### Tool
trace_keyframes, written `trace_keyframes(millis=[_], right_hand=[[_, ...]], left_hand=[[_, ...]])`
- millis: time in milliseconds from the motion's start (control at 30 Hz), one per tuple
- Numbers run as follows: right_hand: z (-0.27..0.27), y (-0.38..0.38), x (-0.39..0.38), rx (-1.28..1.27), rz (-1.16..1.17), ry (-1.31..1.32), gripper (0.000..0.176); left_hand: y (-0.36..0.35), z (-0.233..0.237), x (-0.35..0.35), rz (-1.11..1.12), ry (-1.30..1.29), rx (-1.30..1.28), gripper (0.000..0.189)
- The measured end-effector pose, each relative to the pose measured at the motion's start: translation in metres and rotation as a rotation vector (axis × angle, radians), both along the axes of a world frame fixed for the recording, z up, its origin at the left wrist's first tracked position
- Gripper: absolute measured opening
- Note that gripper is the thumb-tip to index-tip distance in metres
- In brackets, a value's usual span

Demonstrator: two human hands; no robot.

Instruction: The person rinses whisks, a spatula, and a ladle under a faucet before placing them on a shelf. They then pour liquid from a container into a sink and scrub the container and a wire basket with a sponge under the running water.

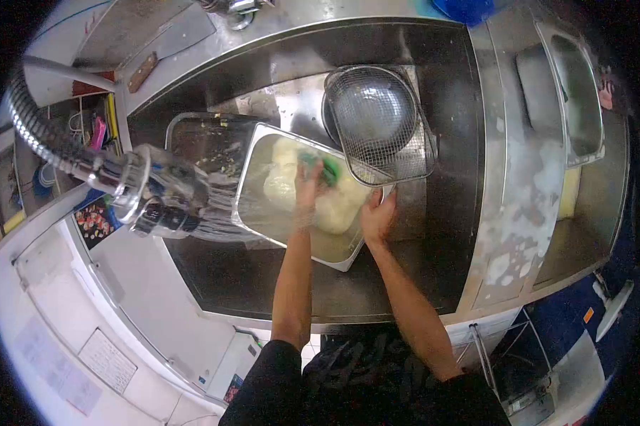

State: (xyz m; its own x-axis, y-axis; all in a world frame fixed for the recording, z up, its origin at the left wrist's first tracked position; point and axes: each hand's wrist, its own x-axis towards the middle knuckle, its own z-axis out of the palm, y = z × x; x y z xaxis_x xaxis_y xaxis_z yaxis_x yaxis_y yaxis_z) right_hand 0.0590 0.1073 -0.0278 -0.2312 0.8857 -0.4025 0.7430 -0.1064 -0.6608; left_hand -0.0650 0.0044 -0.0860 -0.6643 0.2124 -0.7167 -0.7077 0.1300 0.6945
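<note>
Your left hand (307,188) squeezes the green sponge (328,169) inside the soapy steel pan (252,190) — your right hand (378,216) clamps its right rim.

Left hand (307,190) motion-blurred, grip unreadable. Green sponge (328,169) partly hidden under it. Foam (334,209) hides the pan (254,190) floor. Round vessel (327,117), possibly a pot, obscured beneath wire basket (380,124).
</note>
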Motion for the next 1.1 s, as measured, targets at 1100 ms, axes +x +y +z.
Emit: trace_keyframes(millis=[1100], right_hand=[[0.108,0.068,-0.009,0.144,0.137,0.145,0.016]], left_hand=[[-0.01,0.047,0.032,-1.223,0.77,-1.077,0.081]])
